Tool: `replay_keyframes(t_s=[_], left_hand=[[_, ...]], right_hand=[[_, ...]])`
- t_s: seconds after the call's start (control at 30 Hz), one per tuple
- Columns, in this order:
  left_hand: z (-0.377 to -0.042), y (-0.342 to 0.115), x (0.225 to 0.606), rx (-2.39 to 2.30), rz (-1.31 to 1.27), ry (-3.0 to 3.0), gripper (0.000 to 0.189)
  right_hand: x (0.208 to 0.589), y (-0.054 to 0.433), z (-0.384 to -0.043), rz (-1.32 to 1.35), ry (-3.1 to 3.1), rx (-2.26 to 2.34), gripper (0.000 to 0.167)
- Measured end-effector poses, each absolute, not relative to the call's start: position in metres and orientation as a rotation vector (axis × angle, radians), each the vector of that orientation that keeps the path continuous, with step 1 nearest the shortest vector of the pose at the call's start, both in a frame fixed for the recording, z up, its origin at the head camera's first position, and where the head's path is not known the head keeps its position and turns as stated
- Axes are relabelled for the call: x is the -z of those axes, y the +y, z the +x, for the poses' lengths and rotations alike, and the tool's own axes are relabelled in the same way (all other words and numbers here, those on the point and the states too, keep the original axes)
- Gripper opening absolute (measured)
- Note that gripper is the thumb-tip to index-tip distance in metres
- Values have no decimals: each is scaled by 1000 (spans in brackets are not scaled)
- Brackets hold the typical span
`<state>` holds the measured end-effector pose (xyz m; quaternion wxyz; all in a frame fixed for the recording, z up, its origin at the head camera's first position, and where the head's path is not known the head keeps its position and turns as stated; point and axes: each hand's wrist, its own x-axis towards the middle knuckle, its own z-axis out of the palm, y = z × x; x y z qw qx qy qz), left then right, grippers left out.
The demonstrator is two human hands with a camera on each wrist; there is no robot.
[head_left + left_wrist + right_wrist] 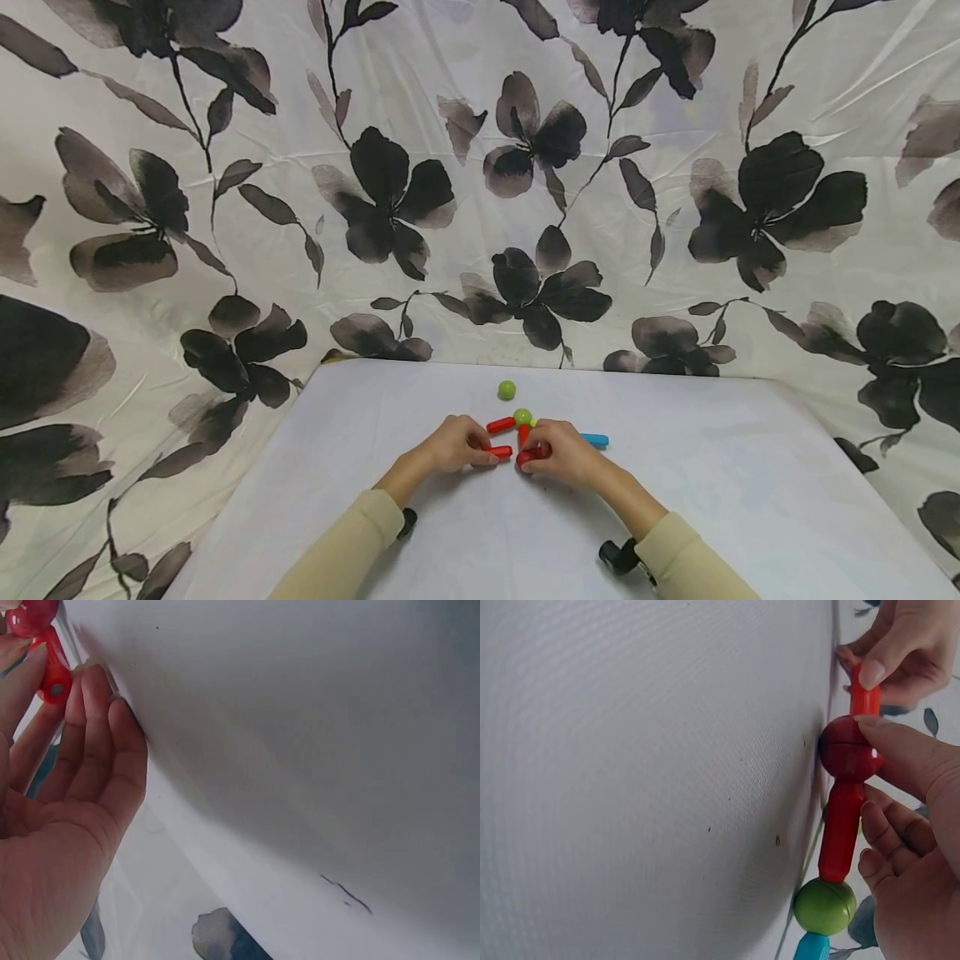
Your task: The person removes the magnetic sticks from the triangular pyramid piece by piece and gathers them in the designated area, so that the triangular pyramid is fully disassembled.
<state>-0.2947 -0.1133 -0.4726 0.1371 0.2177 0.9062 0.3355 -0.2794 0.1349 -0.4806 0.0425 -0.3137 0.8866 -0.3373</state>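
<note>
My left hand (pixel 456 444) pinches a short red stick (pixel 500 452) between thumb and fingers. In the left wrist view, this stick (pixel 55 675) has a grey dot at its near end and meets a dark red ball (pixel 33 616). My right hand (pixel 561 452) grips that ball (pixel 850 750), with its thumb on top and fingers behind. The right wrist view has a second red stick (pixel 841 832) running from the ball to a green ball (pixel 825 906), then a blue stick (pixel 812 947). Part of the chain is hidden behind my right hand in the head view.
Beyond my hands, another red stick (pixel 501 425) lies by the green ball (pixel 522 417). A loose green ball (pixel 507 390) sits near the back edge of the white table (pixel 675 500). Flower-printed cloth (pixel 525 208) hangs behind it.
</note>
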Motion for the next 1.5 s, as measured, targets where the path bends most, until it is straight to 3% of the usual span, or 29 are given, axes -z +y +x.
replay_keyframes(t_s=[0.7, 1.5], left_hand=[[-296, -160, 461, -1050, 460, 2701, 10], [-339, -205, 467, -1021, 164, 2907, 20]], right_hand=[[479, 135, -278, -945, 2724, 1026, 14], [479, 135, -278, -933, 2707, 1021, 15]])
